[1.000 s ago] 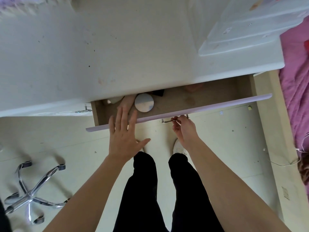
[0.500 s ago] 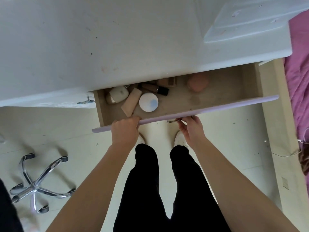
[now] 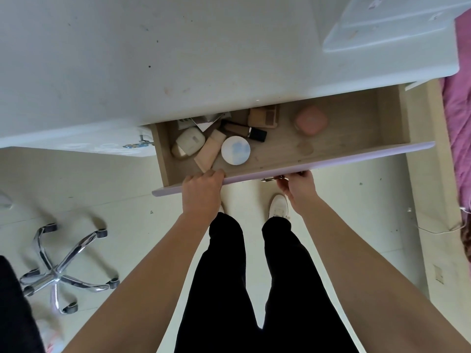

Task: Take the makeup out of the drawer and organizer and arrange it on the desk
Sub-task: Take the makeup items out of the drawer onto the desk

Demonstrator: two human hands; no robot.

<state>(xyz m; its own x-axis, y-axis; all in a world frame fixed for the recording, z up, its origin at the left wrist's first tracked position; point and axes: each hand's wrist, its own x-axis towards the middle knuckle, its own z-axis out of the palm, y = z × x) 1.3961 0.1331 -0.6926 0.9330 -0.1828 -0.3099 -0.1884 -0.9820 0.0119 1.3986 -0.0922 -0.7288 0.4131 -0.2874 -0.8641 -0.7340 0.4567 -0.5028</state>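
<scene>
Drawer wider, makeup beyond left hand

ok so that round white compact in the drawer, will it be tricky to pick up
Probably not: the round white compact lies flat in the drawer, so it shouldn't roll. Its smooth lid looks slippery, so pinching the rim seems safer.

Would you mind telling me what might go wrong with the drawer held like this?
1. The drawer is well out; a hard tug from the left hand on its front and the right hand on the handle might drop it.
2. The loose round compact and black-capped bottle could slide or roll if it jerks.
</scene>
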